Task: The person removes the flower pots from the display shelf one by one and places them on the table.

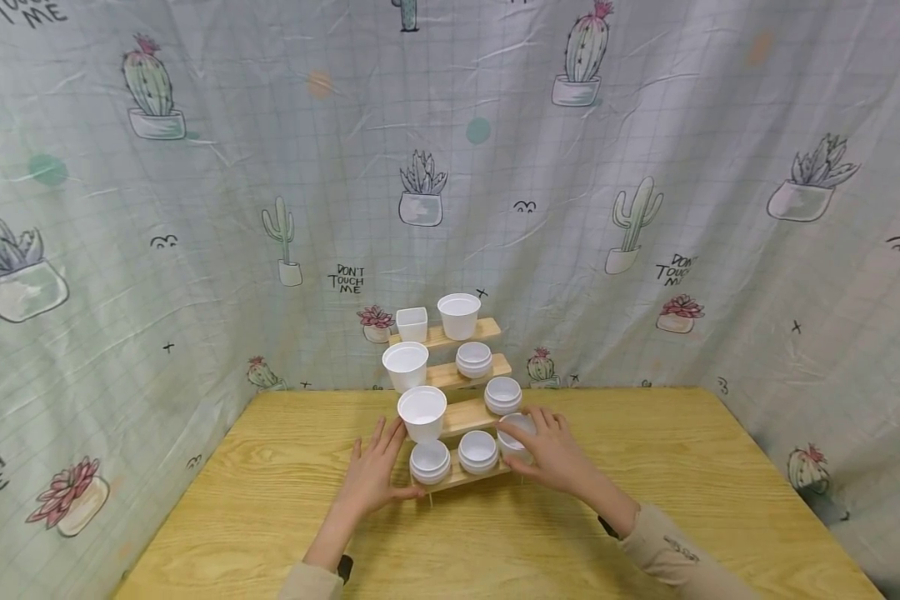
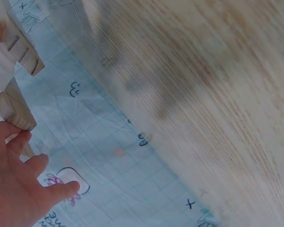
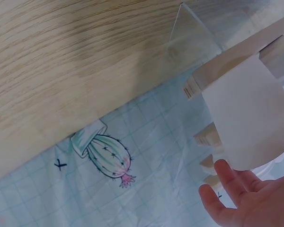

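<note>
Between the hands (image 1: 373,473) (image 1: 558,457), four pale wooden tiers (image 1: 467,416) bear white pots (image 1: 422,423).

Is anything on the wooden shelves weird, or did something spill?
I see no spill. The odd one out is the square pot on the top shelf, because the other pots look round. Also, the bottom shelf has three pots, but each shelf above has two.

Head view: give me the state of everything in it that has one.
Stand: upright on the table.
Square pot: upright, open-topped.
Seven round pots: upright, open-topped, look empty.
Bottom-right pot: upright, mouth partly covered.
Left hand: fingers spread, touching the stand's left side.
Right hand: appears to grip the bottom-right pot.
Curtain: hanging, creased.
</note>
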Action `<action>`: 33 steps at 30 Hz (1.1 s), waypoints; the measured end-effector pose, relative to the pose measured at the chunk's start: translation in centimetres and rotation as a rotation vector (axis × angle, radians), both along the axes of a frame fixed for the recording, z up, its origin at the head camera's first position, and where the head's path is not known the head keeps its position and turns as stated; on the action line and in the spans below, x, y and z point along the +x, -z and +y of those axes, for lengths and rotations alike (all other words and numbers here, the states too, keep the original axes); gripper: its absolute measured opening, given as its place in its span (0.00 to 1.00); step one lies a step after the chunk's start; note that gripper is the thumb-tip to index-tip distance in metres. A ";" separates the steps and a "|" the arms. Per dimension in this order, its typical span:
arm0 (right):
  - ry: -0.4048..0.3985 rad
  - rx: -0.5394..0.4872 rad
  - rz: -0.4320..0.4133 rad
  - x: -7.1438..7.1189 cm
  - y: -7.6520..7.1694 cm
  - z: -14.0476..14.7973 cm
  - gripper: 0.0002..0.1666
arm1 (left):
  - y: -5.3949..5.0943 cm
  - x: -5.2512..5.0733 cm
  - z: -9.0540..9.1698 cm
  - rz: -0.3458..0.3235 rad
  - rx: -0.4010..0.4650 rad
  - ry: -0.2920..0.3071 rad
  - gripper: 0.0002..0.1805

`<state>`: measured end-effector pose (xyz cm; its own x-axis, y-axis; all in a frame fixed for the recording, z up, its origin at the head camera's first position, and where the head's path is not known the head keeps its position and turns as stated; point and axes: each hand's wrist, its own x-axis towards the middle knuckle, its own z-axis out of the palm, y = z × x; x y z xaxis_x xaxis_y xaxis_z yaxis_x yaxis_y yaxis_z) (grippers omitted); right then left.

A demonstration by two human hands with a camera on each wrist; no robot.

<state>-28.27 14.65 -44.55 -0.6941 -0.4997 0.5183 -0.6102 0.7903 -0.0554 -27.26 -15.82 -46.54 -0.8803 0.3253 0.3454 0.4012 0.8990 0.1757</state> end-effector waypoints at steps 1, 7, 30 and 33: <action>0.003 0.003 -0.006 -0.1 0.1 0.0 0.28 | 0.0 0.0 0.0 0.000 -0.005 0.000 0.61; 0.003 0.004 -0.011 -0.3 0.4 -0.4 0.27 | 0.0 0.2 0.0 -0.006 -0.009 -0.007 0.60; 0.014 0.032 0.023 -0.8 0.6 -0.5 0.24 | 0.0 -0.1 0.0 -0.001 -0.035 -0.010 0.61; 0.020 0.035 0.048 -0.7 0.7 -0.4 0.24 | 0.0 -0.1 0.1 0.010 -0.045 -0.009 0.60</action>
